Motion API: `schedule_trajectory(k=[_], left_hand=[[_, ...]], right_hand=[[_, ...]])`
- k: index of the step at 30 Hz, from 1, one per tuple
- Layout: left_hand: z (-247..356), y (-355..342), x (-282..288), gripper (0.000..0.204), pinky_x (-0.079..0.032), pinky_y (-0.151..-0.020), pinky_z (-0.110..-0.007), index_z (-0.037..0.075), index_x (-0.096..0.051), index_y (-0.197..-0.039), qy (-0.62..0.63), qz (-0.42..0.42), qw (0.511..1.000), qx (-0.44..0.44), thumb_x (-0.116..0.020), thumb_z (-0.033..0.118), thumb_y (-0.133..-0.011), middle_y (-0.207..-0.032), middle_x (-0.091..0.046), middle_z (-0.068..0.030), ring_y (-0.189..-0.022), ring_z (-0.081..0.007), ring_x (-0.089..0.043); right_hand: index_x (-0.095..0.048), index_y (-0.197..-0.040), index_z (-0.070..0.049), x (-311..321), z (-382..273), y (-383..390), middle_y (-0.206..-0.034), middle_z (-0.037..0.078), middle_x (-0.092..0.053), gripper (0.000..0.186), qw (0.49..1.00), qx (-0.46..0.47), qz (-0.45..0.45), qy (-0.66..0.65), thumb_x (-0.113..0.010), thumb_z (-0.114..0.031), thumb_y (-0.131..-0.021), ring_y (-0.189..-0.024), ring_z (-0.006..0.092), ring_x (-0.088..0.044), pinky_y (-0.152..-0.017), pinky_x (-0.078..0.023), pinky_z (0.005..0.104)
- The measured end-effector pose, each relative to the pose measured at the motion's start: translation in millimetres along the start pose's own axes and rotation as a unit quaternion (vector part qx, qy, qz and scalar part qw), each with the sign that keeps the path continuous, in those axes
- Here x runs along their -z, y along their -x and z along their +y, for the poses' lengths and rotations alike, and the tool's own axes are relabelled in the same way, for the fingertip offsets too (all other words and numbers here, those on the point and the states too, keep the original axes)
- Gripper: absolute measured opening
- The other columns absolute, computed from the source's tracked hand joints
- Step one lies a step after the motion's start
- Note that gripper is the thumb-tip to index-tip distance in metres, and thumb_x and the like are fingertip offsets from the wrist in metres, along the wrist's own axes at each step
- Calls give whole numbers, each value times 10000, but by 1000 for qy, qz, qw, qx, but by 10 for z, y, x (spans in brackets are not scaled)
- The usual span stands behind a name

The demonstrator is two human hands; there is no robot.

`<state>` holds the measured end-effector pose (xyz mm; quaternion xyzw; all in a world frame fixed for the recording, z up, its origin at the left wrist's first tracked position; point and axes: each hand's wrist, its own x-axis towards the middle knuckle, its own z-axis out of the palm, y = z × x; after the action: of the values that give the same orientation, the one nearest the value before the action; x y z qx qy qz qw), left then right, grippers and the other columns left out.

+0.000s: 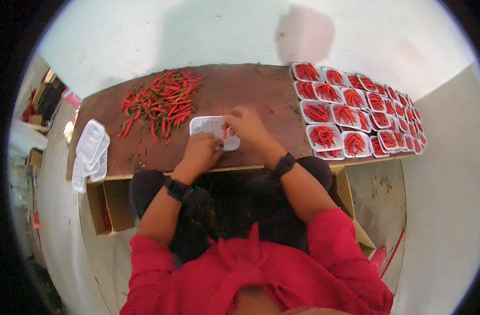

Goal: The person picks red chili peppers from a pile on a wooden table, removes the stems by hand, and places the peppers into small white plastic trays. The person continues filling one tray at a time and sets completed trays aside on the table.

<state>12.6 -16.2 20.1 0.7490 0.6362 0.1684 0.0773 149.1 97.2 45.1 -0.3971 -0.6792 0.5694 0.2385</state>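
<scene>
Nearest the camera, at six o'clock, lie the person's red sleeves, with both forearms running up toward the brown table. Each wrist wears a dark band.

The left hand is curled, its fingers closed on the near left edge of a white foam tray, pinning it just inside the table's front edge. The right hand rests over the tray's right end, fingers pinched on what looks like a red chilli; the grip itself is too small to read surely. The tray's long axis runs nine to three o'clock, and both hands touch it, so neither is the nearer.

From the tray, the loose chilli pile lies at about ten o'clock, closer to the left hand, with bare table between. A stack of empty trays overhangs the table's left end at nine o'clock. Filled trays of chillies crowd the table from one to three o'clock, leaving open room only ahead, at twelve o'clock.
</scene>
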Motion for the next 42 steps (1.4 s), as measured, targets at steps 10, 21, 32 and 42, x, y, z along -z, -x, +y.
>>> schedule_trajectory(k=[10, 21, 32, 42], left_hand=[[-20, 61, 198, 211, -480, -734, -401, 42, -652, -920, 181, 71, 977, 83, -623, 200, -783, -860, -651, -151, -822, -318, -622], [13, -11, 33, 203, -480, -644, -276, -3, -636, -961, 433, 15, 896, 97, -592, 160, -850, -811, -646, -38, -718, -115, -594], [-220, -45, 110, 166, -488, -651, -297, -4, -624, -911, 419, 84, 881, 204, -600, 132, -818, -843, -638, -82, -731, -158, -609], [-290, -29, 61, 189, -479, -733, -286, 16, -640, -918, 328, 172, 918, 139, -648, 84, -742, -851, -652, -61, -806, -132, -600]], right_hand=[[-603, -845, -30, 80, -81, 148, -738, 33, -620, 220, 999, -7, -33, -22, -626, -236, -772, -609, 91, -572, -476, -369, 224], [-600, -953, -3, -33, 55, 150, -777, 38, -626, 309, 999, -8, -41, 25, -659, -247, -773, -633, 98, -570, -514, -388, 232], [-609, -920, -13, -28, -7, 87, -783, 49, -635, 250, 998, -18, -49, 37, -634, -206, -763, -639, 92, -564, -510, -372, 230], [-652, -922, 32, -16, 132, 38, -798, 79, -650, 297, 988, 51, -57, 137, -670, -203, -741, -706, 143, -595, -649, -462, 273]])
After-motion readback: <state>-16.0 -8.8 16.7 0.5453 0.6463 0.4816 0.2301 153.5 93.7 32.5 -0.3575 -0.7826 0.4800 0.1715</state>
